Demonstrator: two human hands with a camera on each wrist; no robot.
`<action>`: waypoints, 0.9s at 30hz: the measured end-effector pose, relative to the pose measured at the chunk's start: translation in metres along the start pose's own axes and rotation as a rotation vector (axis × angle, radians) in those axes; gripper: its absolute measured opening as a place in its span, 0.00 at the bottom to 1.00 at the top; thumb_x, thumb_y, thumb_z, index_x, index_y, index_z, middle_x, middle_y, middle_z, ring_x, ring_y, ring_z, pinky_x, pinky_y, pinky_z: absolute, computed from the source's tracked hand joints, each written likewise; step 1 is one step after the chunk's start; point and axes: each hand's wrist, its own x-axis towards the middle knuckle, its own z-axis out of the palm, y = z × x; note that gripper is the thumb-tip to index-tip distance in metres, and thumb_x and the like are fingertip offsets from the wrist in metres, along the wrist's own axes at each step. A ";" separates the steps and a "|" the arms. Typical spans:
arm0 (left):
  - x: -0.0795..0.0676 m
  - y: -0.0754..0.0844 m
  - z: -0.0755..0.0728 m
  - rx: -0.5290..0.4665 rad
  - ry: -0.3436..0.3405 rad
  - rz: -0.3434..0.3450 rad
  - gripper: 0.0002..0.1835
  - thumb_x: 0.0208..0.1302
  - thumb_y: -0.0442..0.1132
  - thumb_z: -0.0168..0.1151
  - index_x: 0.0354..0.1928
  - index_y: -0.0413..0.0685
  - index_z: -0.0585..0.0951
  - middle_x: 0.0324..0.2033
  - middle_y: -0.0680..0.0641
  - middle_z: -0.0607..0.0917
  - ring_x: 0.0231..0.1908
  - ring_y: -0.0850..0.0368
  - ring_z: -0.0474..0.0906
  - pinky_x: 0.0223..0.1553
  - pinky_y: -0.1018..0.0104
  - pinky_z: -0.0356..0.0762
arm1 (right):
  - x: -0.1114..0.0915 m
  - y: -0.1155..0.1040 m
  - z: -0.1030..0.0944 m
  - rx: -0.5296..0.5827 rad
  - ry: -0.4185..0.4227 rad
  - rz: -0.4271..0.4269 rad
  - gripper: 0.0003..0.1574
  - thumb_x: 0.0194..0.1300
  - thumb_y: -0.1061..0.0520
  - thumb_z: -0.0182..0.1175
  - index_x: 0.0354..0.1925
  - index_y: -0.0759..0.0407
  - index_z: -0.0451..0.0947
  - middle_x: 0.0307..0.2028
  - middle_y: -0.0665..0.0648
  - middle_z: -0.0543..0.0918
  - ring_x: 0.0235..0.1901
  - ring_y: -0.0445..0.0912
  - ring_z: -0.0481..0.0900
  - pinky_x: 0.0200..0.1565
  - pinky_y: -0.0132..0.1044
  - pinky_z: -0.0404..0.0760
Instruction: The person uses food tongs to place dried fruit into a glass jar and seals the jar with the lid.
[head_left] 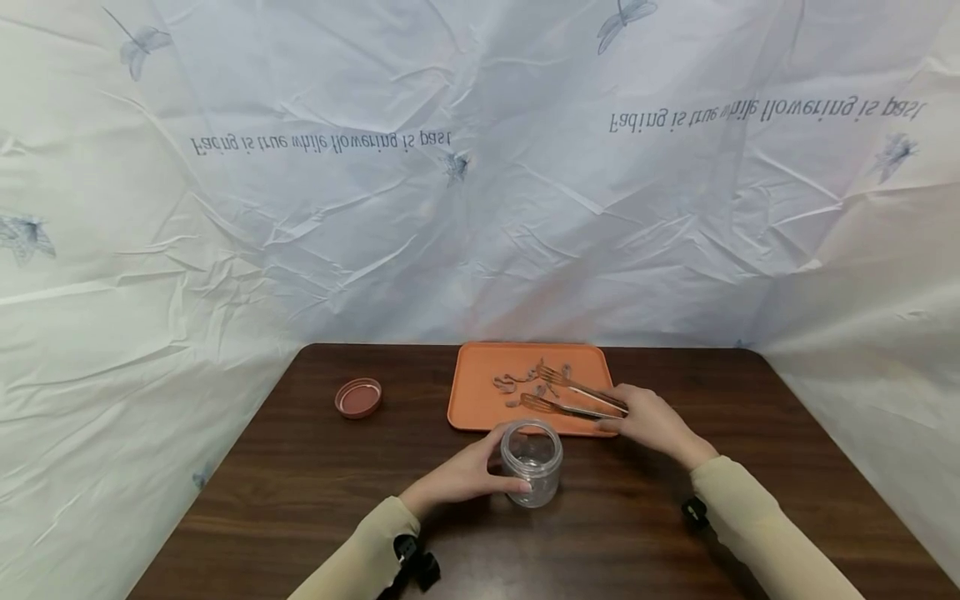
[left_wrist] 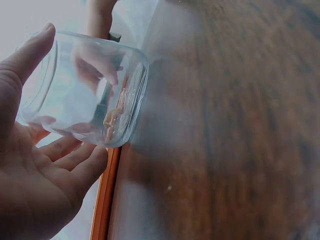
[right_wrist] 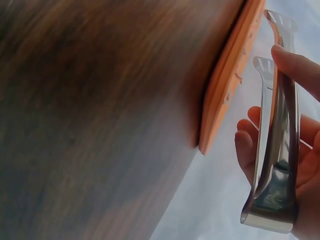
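My left hand (head_left: 472, 471) grips a clear jar (head_left: 542, 482) from its left side, thumb in front and fingers behind. The jar has no lid on and stands upright on the table; a small brownish piece (left_wrist: 112, 117) shows near its bottom in the left wrist view. My right hand (head_left: 651, 419) holds metal tongs (right_wrist: 282, 150) between thumb and fingers. Their two slotted ends are spread apart above the orange tray (head_left: 472, 383). Several small greyish-brown curled pieces (head_left: 505, 383) lie scattered on the tray, near the tong tips.
A reddish-brown round lid (head_left: 359, 398) lies on the dark wooden table (head_left: 337, 492) at the left, inner side up. White printed sheeting (head_left: 465, 233) hangs behind the table's far edge and along both sides.
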 end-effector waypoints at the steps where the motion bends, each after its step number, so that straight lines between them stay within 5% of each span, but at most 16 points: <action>1: 0.000 0.000 0.000 0.000 -0.001 0.003 0.46 0.63 0.53 0.72 0.77 0.68 0.56 0.69 0.53 0.67 0.66 0.58 0.70 0.63 0.64 0.74 | 0.000 0.001 0.001 -0.009 0.002 0.000 0.38 0.62 0.45 0.72 0.63 0.63 0.77 0.46 0.59 0.82 0.37 0.49 0.79 0.34 0.46 0.78; 6: 0.000 -0.001 0.001 -0.018 -0.009 0.014 0.46 0.63 0.52 0.72 0.77 0.68 0.55 0.70 0.53 0.67 0.67 0.57 0.69 0.63 0.64 0.73 | 0.001 0.004 0.006 -0.030 0.013 0.012 0.38 0.63 0.44 0.71 0.63 0.64 0.77 0.51 0.63 0.82 0.43 0.53 0.81 0.39 0.52 0.81; 19: -0.001 -0.001 0.001 0.013 0.000 -0.009 0.47 0.62 0.53 0.72 0.77 0.69 0.55 0.69 0.55 0.68 0.66 0.60 0.69 0.63 0.67 0.73 | 0.004 0.007 0.006 0.020 -0.012 0.025 0.34 0.64 0.42 0.70 0.60 0.61 0.80 0.33 0.48 0.81 0.24 0.43 0.70 0.27 0.38 0.68; 27: -0.001 0.001 0.000 0.012 0.006 -0.023 0.47 0.62 0.53 0.73 0.77 0.69 0.55 0.68 0.54 0.69 0.66 0.60 0.70 0.63 0.66 0.73 | 0.006 0.008 0.007 -0.003 0.013 0.014 0.33 0.66 0.44 0.69 0.61 0.61 0.80 0.45 0.57 0.86 0.30 0.41 0.77 0.31 0.39 0.75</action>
